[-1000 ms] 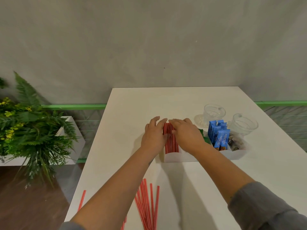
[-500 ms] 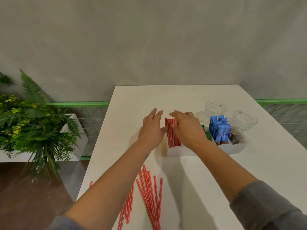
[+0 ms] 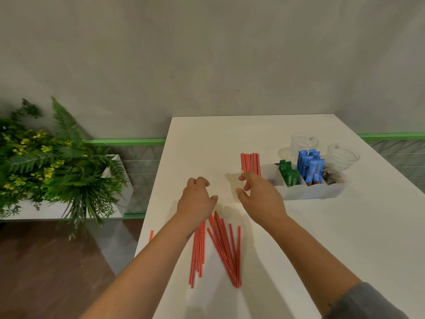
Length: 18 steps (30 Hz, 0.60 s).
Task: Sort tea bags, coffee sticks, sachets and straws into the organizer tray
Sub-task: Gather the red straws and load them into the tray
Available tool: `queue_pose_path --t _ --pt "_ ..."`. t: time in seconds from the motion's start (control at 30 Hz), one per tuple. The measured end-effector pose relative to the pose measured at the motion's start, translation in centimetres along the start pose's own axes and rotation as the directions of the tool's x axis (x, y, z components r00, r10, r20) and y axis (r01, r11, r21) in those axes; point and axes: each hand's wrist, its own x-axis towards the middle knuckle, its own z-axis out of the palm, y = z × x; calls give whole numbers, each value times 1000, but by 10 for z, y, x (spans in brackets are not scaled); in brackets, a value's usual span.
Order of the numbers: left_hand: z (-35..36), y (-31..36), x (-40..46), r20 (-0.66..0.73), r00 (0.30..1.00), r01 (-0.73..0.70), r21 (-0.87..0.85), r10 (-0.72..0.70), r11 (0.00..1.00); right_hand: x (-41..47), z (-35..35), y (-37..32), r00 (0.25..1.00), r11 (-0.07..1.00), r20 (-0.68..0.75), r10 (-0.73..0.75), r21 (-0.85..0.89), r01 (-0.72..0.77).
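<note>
Head view. The white table (image 3: 299, 238) carries the organizer tray (image 3: 308, 193) at its right middle. The tray's leftmost compartment holds a bundle of red straws (image 3: 250, 163) standing upright, their tops rising above the tray wall. To the right of that, green sachets (image 3: 288, 176) stand in the next compartment, then blue coffee sticks (image 3: 310, 166), then dark packets (image 3: 334, 176) in the rightmost compartment; their type cannot be determined. Two clear glass cups (image 3: 303, 143) stand just beyond the tray on the far right.

The left hand (image 3: 197, 201) hangs over the table, left of the tray, with its fingers curled loosely downward and nothing between them. The right hand (image 3: 259, 196) is just near of the upright straws, thumb and fingers spread apart and lightly bent, gripping nothing; its fingertips lie close to the lower part of the bundle, and contact cannot be confirmed.

Loose red straws (image 3: 220, 247) lie flat on the table near of both hands, in two fanned groups, the left group partly under the left forearm. One further red straw (image 3: 151, 236) shows at the table's left edge.

A potted fern (image 3: 46, 162) stands on the floor to the left.
</note>
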Motion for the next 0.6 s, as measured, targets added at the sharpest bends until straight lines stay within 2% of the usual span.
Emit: queue_pose_path --t 0.23,0.4,0.5,0.6 --pt "3 -23 -37 140 975 155 135 -174 979 -39 20 -10 979 982 125 160 -121 -145" --pt "8 -28 -56 169 957 205 192 -238 960 -62 37 -13 911 924 250 329 -286 -255" --pt "12 -29 -62 206 945 216 188 -254 958 -75 48 -16 879 892 291 377 -368 -262" --pt "14 -31 -63 221 944 208 179 -245 962 -83 60 -14 890 869 276 363 -444 -216"
